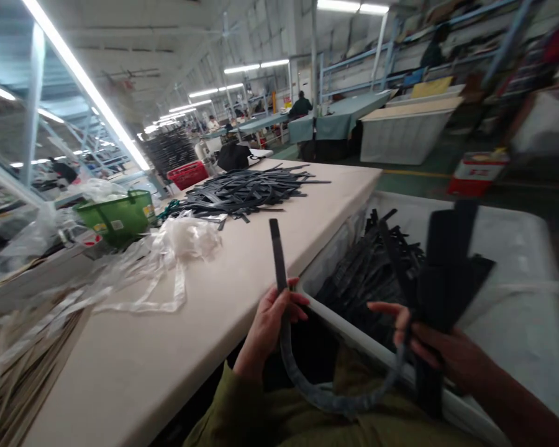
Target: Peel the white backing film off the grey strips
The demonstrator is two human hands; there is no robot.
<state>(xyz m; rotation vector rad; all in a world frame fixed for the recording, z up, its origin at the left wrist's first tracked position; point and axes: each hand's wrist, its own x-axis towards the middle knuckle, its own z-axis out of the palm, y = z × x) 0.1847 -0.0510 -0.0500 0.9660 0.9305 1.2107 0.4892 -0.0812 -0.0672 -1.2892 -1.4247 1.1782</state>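
Note:
A dark fabric strip (317,394) hangs in a U-shaped loop between my two hands. My left hand (276,311), close to the table's front edge, pinches it, and one end sticks up above the fingers. My right hand (428,341) is closed around a bundle of black strips (447,273), with the loop's other end running up to it; its index finger points out to the left. Below and behind the right hand, a heap of black strips (372,279) lies in a white bin (512,323). Motion blurs the right hand and its bundle.
On the cream table (205,335) lie a pile of dark strips (246,189), crumpled clear plastic (186,239) and brown strips (32,372). A green basket (118,217) and a red crate (186,176) stand along the far side. Farther back, a person (300,105) sits near covered tables.

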